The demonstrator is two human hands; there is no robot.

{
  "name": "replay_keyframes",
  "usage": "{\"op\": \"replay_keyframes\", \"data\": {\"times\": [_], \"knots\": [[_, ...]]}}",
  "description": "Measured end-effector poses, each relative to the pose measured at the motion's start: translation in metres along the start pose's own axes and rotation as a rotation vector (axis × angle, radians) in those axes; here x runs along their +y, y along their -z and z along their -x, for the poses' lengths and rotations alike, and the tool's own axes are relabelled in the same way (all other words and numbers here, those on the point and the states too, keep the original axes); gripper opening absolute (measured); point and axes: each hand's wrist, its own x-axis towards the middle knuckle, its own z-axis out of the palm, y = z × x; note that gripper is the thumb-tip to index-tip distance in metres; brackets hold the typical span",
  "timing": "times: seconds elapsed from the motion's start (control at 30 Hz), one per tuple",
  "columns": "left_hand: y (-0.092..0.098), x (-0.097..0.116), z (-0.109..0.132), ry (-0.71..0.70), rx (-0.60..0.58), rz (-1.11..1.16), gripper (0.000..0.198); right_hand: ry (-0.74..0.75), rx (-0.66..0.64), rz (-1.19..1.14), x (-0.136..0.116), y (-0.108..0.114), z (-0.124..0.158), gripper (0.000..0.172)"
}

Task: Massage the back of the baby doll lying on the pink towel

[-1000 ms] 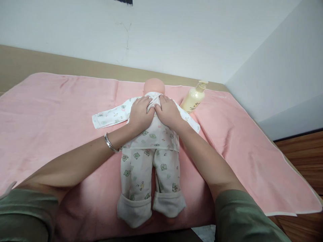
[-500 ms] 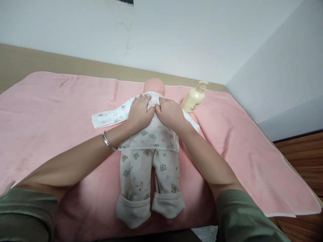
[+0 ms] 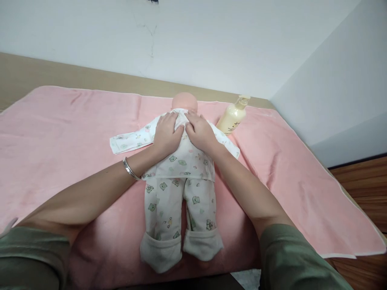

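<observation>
A baby doll [image 3: 184,100] lies lengthwise on a pink towel [image 3: 60,133], head away from me, dressed in a white printed top [image 3: 184,161] and matching trousers [image 3: 165,209]. My left hand [image 3: 166,133] lies flat on the left side of the doll's upper back, fingers stretched toward the neck. Beside it, my right hand [image 3: 201,133] rests the same way on the right side. The two thumbs nearly touch over the middle of the back. A silver bracelet [image 3: 130,169] circles my left wrist.
A cream pump bottle [image 3: 231,119] leans on the towel just right of the doll's shoulder. The towel covers a beige bed against a white wall. Wooden floor [image 3: 359,181] shows past the towel's right edge.
Both hands have slid slightly up the doll's back toward the neck, flattening the bunched cloth between the thumbs. The doll and bottle stayed put.
</observation>
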Motion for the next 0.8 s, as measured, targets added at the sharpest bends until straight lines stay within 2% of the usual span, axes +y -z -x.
{"op": "replay_keyframes", "data": {"times": [0.07,0.23,0.47,0.63,0.73,0.8], "knots": [[-0.001,-0.002,-0.001,-0.005,0.003,0.003,0.055,-0.003,0.006,-0.008,-0.001,-0.001,0.0,0.051],[0.0,-0.002,-0.001,-0.004,-0.032,-0.021,0.054,-0.001,0.156,0.025,-0.007,0.006,0.002,0.053],[-0.001,-0.003,-0.002,-0.02,-0.01,-0.02,0.052,-0.072,0.009,-0.008,-0.008,-0.006,0.002,0.052],[-0.002,-0.003,-0.001,-0.018,-0.006,-0.026,0.054,-0.039,0.07,0.01,-0.01,0.002,0.003,0.048],[-0.001,-0.003,-0.001,-0.016,-0.012,-0.018,0.054,-0.034,0.124,0.016,-0.009,-0.002,0.003,0.049],[-0.002,-0.004,-0.001,-0.02,-0.011,-0.018,0.053,-0.042,0.103,0.003,-0.008,-0.008,0.003,0.05]]}}
